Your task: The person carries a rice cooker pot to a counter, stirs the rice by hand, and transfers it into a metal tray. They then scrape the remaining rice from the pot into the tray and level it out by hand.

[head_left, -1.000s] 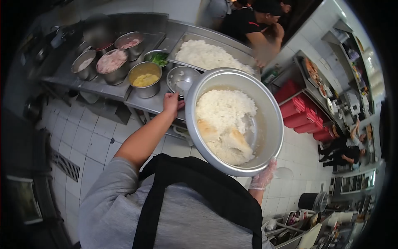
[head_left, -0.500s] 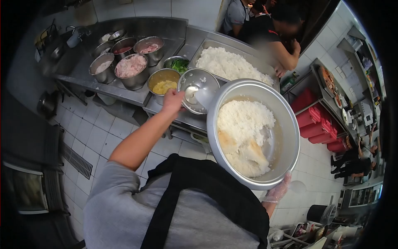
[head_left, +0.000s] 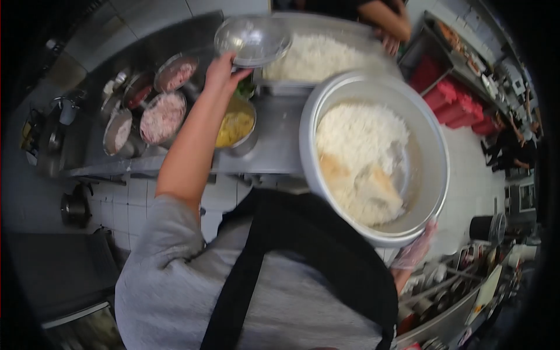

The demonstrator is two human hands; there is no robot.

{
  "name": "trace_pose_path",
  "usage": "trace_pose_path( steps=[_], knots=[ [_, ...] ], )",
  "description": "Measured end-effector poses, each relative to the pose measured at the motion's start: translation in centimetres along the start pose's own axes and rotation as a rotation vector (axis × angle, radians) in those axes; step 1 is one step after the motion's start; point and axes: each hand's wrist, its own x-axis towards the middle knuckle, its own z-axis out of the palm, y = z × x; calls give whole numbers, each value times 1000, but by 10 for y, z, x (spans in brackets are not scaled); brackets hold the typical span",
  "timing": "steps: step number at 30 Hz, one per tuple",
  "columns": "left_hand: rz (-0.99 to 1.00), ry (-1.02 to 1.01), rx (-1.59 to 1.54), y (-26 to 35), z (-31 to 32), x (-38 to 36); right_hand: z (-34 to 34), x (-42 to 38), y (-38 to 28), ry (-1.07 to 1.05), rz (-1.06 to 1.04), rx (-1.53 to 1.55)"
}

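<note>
My left hand point(head_left: 224, 73) grips the near rim of an empty-looking metal bowl point(head_left: 254, 42), raised beside a steel tray point(head_left: 286, 88) of white rice point(head_left: 321, 57). At the right, my right hand point(head_left: 416, 245), in a clear glove, holds the lower edge of a large round metal pot point(head_left: 314, 166). The pot is tilted towards me. Inside it lies white rice point(head_left: 361, 131) with browned, crusted pieces point(head_left: 376, 188). Below my left hand stands a metal pot of yellow food point(head_left: 236, 127), with some green leaves point(head_left: 246, 88) behind it.
Metal pots of pink, meat-like food point(head_left: 163, 118) stand on the steel counter point(head_left: 274, 134) at the left. Another person's folded arms point(head_left: 388, 23) show beyond the tray. Red bins point(head_left: 446, 99) are under a shelf at the right, with more people farther off.
My left hand has moved the metal bowl up and away from the large pot, towards the rice tray. The large pot is slightly farther right, still held by my right hand. The view has shifted.
</note>
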Motion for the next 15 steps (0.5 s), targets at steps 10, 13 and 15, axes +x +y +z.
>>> trace_pose_path(
  steps=[10, 13, 15],
  knots=[
    [-147, -154, 98, -38, 71, 70, -15, 8, 42, 7, -99, 229],
    [-267, -171, 139, -69, 115, 100, -3, -1, 36, 58, -115, 244],
    [-336, -154, 153, -96, 148, 115, -6, 1, 36, 42, -124, 259]
  ],
)
